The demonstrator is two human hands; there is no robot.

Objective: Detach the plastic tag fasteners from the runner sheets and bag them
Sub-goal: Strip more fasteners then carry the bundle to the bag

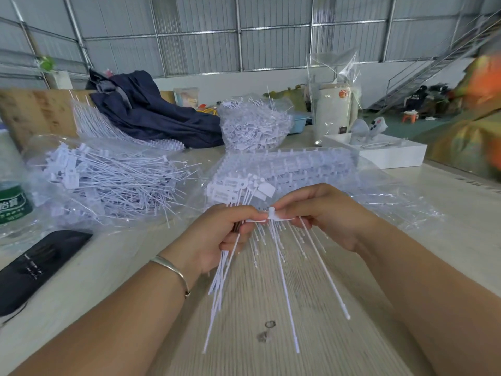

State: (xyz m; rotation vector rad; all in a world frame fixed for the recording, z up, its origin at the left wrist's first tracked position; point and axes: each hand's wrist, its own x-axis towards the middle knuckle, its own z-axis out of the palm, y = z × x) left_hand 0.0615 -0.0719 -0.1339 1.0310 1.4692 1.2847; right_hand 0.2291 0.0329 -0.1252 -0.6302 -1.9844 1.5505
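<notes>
Tag fasteners (230, 267) bundled in left hand (217, 237), right hand (322, 213) pinching one

Even, soft daylight, bright with faint shadows under the forearms on the worktop (311, 321), mild glare on the clear plastic bag (334, 77) at the back, wide-angle bowing of the wall lines, and heavy smear on the orange shape (485, 77) at right edge.

corrugated metal wall (271, 31), metal staircase (423, 74)
</notes>
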